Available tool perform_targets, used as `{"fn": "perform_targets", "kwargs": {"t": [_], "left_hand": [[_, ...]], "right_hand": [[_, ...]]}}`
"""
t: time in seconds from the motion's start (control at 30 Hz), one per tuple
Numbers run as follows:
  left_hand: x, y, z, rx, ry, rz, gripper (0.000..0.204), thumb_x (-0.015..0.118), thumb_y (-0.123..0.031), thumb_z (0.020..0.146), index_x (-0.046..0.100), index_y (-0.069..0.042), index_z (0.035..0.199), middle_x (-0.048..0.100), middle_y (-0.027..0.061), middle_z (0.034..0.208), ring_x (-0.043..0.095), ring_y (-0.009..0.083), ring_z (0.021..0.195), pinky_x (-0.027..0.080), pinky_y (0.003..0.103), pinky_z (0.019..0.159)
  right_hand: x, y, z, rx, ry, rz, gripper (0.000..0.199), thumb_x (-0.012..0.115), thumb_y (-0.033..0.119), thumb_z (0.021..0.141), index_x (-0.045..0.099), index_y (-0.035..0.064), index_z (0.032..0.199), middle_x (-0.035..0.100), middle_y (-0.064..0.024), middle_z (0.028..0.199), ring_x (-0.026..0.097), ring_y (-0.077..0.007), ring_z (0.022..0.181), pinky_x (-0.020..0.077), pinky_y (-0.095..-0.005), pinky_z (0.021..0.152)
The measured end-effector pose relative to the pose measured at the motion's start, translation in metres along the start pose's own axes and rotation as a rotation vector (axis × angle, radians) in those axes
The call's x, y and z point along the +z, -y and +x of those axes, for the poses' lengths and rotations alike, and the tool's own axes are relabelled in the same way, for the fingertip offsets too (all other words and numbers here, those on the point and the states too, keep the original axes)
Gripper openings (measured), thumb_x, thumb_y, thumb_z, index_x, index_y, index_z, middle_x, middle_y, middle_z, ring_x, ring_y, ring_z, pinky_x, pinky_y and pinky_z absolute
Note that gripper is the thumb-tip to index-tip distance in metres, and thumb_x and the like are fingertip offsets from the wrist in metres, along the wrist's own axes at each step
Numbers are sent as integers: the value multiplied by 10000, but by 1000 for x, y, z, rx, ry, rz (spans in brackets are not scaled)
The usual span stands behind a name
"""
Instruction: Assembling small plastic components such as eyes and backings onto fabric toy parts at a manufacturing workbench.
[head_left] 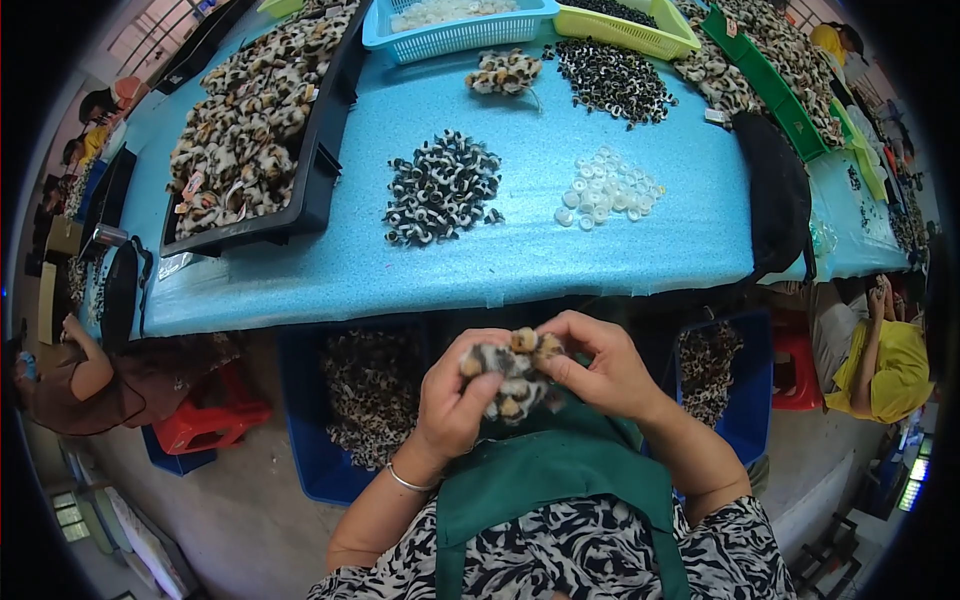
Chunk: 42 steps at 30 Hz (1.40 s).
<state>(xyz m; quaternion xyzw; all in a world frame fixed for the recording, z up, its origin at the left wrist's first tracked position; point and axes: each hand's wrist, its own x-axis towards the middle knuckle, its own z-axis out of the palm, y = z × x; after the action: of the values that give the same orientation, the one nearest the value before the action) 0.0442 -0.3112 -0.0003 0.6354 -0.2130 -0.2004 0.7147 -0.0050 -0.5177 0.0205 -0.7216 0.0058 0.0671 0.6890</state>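
Note:
Just off the near edge of the table, my left hand point(455, 395) is closed around a small mottled plush piece point(500, 362) in white, tan and dark fur. My right hand point(602, 362) pinches its upper right tan part between thumb and fingers. Its lower end is a little blurred. On the blue-covered table point(400, 285) lies a heap of small black-and-white curved parts point(442, 190). To its right is a heap of translucent white round pieces point(605, 188). Farther back, a similar plush piece point(503, 72) lies alone.
A black tray point(325, 200) full of mottled plush stands at left. Blue point(460, 40) and yellow point(640, 38) baskets of small parts sit at the back. A black bag-like thing point(778, 195) hangs over the right edge. Blue bins point(300, 430) of plush flank me below. People work on both sides.

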Motion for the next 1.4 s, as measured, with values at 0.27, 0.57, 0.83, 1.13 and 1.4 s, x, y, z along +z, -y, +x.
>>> {"fn": "perform_targets", "kwargs": {"t": [0.27,0.57,0.83,1.13,1.4], "left_hand": [[0,19,2,-197,-101,-508,314,656,14,850,557,-14,1147,587,70,1155,570,145,1065,466,290,929],[-21,21,11,-525,-190,-823,417,651,-45,863,536,64,1248,640,124,1149,625,195,1049,489,338,965],[-20,28,10,-594,-221,-832,389,537,-200,984,517,59,1274,631,168,1203,637,259,1088,514,402,962],[-13,23,6,-557,-240,-687,297,654,-88,926,585,44,1184,657,110,1128,640,165,1010,512,302,906],[-8,22,3,-562,-250,-642,225,660,-74,922,610,32,1115,662,78,1066,631,137,966,502,277,891]], "right_hand": [[-11,15,37,-275,74,-363,113,682,61,821,650,10,917,595,-101,818,596,-205,699,479,-316,617],[-50,12,139,-717,159,-1132,313,600,5,760,645,59,1065,614,-81,1056,572,-265,994,450,-376,846],[-43,23,138,-424,226,-1029,161,656,25,814,588,32,959,550,-115,887,579,-310,853,481,-401,754],[-30,20,120,-294,82,-1045,194,644,-5,812,569,28,988,530,-134,948,568,-336,825,456,-441,731],[-29,22,117,-327,83,-1122,183,642,-7,805,584,41,972,541,-138,910,552,-342,796,441,-437,724]]}}
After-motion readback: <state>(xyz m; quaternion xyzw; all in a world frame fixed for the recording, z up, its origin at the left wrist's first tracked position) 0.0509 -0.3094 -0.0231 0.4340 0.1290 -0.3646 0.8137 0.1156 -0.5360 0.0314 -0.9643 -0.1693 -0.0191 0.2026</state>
